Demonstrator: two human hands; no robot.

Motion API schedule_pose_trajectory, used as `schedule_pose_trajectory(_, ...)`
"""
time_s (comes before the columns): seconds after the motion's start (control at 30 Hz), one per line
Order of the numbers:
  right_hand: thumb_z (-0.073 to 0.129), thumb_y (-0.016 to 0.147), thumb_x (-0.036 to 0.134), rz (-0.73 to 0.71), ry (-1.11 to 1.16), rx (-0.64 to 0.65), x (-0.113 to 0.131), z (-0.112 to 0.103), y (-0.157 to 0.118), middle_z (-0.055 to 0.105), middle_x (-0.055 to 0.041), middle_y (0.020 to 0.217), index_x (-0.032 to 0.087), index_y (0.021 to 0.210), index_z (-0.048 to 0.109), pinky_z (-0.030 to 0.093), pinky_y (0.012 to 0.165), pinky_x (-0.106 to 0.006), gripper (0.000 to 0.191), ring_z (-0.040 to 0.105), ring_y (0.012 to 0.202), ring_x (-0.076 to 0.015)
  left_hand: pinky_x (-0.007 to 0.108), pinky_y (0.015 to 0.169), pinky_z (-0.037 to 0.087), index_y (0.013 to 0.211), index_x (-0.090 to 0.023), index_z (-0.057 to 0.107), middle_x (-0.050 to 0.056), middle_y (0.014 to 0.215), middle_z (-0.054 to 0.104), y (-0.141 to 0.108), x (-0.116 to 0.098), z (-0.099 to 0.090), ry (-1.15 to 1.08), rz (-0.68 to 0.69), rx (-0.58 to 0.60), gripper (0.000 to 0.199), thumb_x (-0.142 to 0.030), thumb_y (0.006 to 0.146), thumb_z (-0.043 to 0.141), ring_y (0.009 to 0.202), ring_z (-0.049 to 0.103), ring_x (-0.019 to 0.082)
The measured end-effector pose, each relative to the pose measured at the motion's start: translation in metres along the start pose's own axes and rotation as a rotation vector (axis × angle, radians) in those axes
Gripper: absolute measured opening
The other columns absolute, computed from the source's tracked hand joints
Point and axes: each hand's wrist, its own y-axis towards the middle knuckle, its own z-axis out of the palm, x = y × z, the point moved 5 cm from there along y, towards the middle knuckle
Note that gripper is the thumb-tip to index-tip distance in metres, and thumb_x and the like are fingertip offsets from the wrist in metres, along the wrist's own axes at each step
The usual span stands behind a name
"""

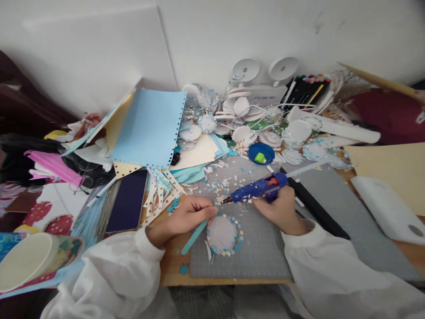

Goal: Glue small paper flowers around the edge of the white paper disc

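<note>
My right hand [280, 210] is wrapped round the handle of a blue hot glue gun [254, 189], which is speckled with paper bits. Its nozzle points left, close to the fingertips of my left hand [194, 215]. Those fingers are pinched together, and what they hold, if anything, is too small to make out. Just below them lies a round white disc [222, 235] edged with small blue and cream paper shapes. A teal paper strip [194, 238] slants out from under my left hand. Tiny paper cutouts [226, 188] are scattered beyond the nozzle.
A grey cutting mat [265, 252] covers the table's middle. Behind it are a blue lid [261, 153] and a heap of white discs [241, 106]. Blue punched paper [152, 128], a phone [127, 201] and a paper tub [29, 261] stand left. A white box-shaped object [388, 208] lies right.
</note>
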Motion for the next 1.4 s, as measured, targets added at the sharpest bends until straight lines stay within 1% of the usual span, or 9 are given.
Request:
schedule_pose_trajectory(0.1,0.064,0.064,0.027,-0.003,-0.014,-0.005,-0.001,0.0,-0.001,0.049,0.0046,0.044,0.02,0.066,0.054,0.038,0.045,-0.028,0.013,0.047,0.039,-0.0148,0.022,0.053,0.033,0.055,-0.014,0.051,-0.001,0.053,0.049,0.0,0.0,0.0,0.004,0.001,0.003,0.04,-0.04,0.086,0.05,0.053,0.044,0.01)
schedule_pose_trajectory(0.23,0.063,0.064,0.029,0.001,-0.031,-0.007,-0.001,0.001,-0.001,0.047,0.0055,0.041,0.02,0.066,0.054,0.037,0.043,-0.027,0.012,0.046,0.037,-0.0144,0.022,0.054,0.033,0.055,-0.015,0.051,-0.001,0.054,0.049,0.0,0.0,0.0,0.008,-0.012,0.002,0.042,-0.043,0.085,0.05,0.053,0.045,0.01)
schedule_pose_trajectory(0.6,0.062,0.062,0.032,0.091,-0.07,0.022,-0.005,0.002,-0.001,0.05,0.0042,0.041,0.023,0.06,0.051,0.041,0.048,-0.029,0.014,0.05,0.042,-0.0166,0.022,0.053,0.033,0.055,-0.015,0.051,-0.001,0.053,0.049,0.0,0.0,0.0,0.008,-0.011,0.002,0.042,-0.045,0.085,0.05,0.053,0.044,0.01)
schedule_pose_trajectory(0.7,0.061,0.063,0.033,0.07,-0.063,0.006,-0.004,0.002,-0.002,0.05,0.0038,0.041,0.023,0.059,0.052,0.041,0.047,-0.029,0.014,0.05,0.041,-0.0167,0.022,0.053,0.033,0.055,-0.014,0.051,-0.001,0.053,0.048,0.0,0.0,0.0,0.006,-0.01,0.0,0.042,-0.044,0.086,0.051,0.052,0.044,0.01)
schedule_pose_trajectory(0.87,0.062,0.063,0.034,0.038,-0.088,-0.019,-0.002,0.0,-0.002,0.05,0.0041,0.041,0.021,0.067,0.057,0.042,0.047,-0.03,0.014,0.051,0.04,-0.0174,0.022,0.052,0.032,0.056,-0.014,0.052,-0.002,0.052,0.048,0.0,0.001,0.0,-0.001,-0.013,0.004,0.042,-0.043,0.086,0.051,0.052,0.043,0.01)
schedule_pose_trajectory(1.07,0.063,0.062,0.036,0.066,-0.148,-0.07,-0.005,-0.003,-0.003,0.057,0.0016,0.049,0.023,0.069,0.055,0.046,0.055,-0.031,0.017,0.056,0.049,-0.0192,0.022,0.053,0.032,0.056,-0.014,0.052,-0.001,0.053,0.049,0.0,0.003,0.0,-0.007,-0.003,0.012,0.041,-0.042,0.086,0.051,0.052,0.043,0.01)
schedule_pose_trajectory(1.23,0.062,0.068,0.04,0.173,-0.313,-0.157,-0.011,-0.005,0.001,0.059,-0.0028,0.057,0.022,0.071,0.057,0.043,0.057,-0.033,0.02,0.057,0.055,-0.023,0.022,0.053,0.033,0.055,-0.014,0.053,0.0,0.054,0.051,0.0,0.004,0.0,-0.038,-0.007,0.003,0.041,-0.041,0.086,0.052,0.052,0.044,0.01)
schedule_pose_trajectory(1.33,0.059,0.076,0.047,0.229,-0.437,-0.117,-0.02,-0.002,0.006,0.062,-0.0089,0.071,0.017,0.084,0.059,0.042,0.06,-0.035,0.031,0.059,0.066,-0.0271,0.021,0.049,0.031,0.055,-0.014,0.055,-0.002,0.05,0.047,-0.001,0.005,-0.001,-0.062,-0.038,-0.017,0.042,-0.043,0.086,0.052,0.048,0.04,0.009)
schedule_pose_trajectory(1.4,0.054,0.082,0.047,0.206,-0.505,-0.043,-0.024,0.002,0.008,0.062,-0.0127,0.077,0.015,0.091,0.058,0.042,0.064,-0.038,0.034,0.059,0.072,-0.0297,0.021,0.044,0.026,0.057,-0.014,0.057,-0.005,0.044,0.039,-0.002,0.008,-0.002,-0.084,-0.073,-0.02,0.042,-0.045,0.086,0.051,0.042,0.033,0.008)
